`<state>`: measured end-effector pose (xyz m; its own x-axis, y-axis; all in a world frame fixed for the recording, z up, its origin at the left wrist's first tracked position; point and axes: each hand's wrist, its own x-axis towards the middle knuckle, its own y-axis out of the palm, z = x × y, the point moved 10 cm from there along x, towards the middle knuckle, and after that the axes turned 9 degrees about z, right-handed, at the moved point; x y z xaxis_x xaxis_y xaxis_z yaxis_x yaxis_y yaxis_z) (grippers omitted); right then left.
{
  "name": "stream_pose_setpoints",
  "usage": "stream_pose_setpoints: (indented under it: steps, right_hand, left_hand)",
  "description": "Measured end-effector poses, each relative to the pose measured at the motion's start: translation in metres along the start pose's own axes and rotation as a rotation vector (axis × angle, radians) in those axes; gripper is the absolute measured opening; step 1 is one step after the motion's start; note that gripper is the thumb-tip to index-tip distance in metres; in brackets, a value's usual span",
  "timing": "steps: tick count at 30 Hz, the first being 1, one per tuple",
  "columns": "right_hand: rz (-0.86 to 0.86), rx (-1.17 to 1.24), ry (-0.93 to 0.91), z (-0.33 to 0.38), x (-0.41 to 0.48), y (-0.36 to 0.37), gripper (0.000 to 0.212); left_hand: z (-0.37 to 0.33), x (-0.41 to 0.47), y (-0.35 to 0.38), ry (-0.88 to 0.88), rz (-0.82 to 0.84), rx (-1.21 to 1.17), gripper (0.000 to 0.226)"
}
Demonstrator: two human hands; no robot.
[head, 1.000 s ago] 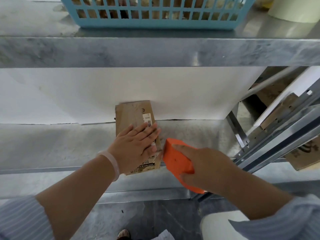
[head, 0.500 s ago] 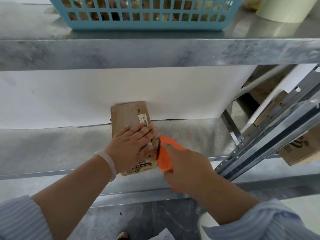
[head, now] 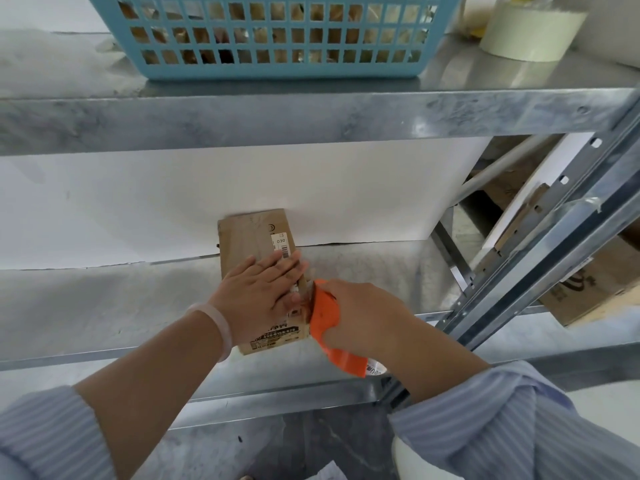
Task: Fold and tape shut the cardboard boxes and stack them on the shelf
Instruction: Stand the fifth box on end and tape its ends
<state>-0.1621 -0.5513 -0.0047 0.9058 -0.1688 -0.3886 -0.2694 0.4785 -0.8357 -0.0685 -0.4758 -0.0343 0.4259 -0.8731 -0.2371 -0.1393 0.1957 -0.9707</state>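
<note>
- My left hand [head: 258,294] lies flat on the box [head: 251,237], fingers [head: 278,271] straight and together, pressing it down onto the shelf [head: 104,306]. It grips nothing.
- My right hand [head: 360,317] is curled tight round the orange tape dispenser [head: 325,322]. The dispenser's front end touches the box's right side, just beside my left fingertips.
- The box lies closed on the middle shelf, lengthwise away from me. Its far end is against or right next to the white board [head: 346,188] at the back; I cannot tell if they touch.
- As I judge it, this box is folded and I am in the middle of taping it. I cannot make out how much tape is already on.
- Left to do: finish the strip, cut it, then stack. No other finished box shows on this shelf, so no stack has begun here.
- Loose cardboard [head: 588,292] past the post [head: 540,271] on the right may be more work.
- There is open shelf to the left of the box, and some to the right before the post.
- The shelf's front lip is near the box's near end, so a hard pull toward me could drag the box off.
- The upper shelf [head: 311,116] carries a blue basket [head: 277,39] and a roll of tape [head: 530,32]. Its front edge limits how high I can lift.
</note>
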Motion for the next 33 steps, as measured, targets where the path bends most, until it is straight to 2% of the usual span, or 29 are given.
stream_pose_setpoints:
  steps: [2, 4, 7, 9, 17, 22, 33]
  right_hand:
    - [0.002, 0.022, -0.026, -0.002, -0.002, -0.002, 0.037]
    - [0.037, 0.021, -0.033, -0.008, -0.007, -0.001, 0.048]
    - [0.088, -0.087, -0.005, -0.027, -0.012, 0.001, 0.072]
    - [0.123, -0.170, 0.021, -0.040, -0.016, 0.003, 0.079]
    - [0.095, -0.231, 0.048, -0.076, -0.054, -0.006, 0.076]
    - [0.083, -0.300, -0.009, -0.081, -0.075, -0.013, 0.076]
    - [0.111, -0.237, 0.019, -0.102, -0.069, -0.009, 0.080]
  left_hand:
    - [0.001, 0.000, 0.001, 0.001, 0.006, -0.007, 0.095]
    - [0.001, 0.000, 0.001, 0.001, 0.010, 0.001, 0.097]
    - [0.001, -0.001, 0.002, 0.005, 0.010, 0.010, 0.096]
    - [0.001, -0.002, 0.001, 0.006, 0.006, 0.002, 0.096]
    - [0.001, -0.002, 0.002, 0.029, -0.018, -0.010, 0.091]
    - [0.001, -0.002, 0.001, 0.025, -0.014, 0.014, 0.092]
    - [-0.001, -0.003, 0.000, 0.038, -0.010, -0.005, 0.091]
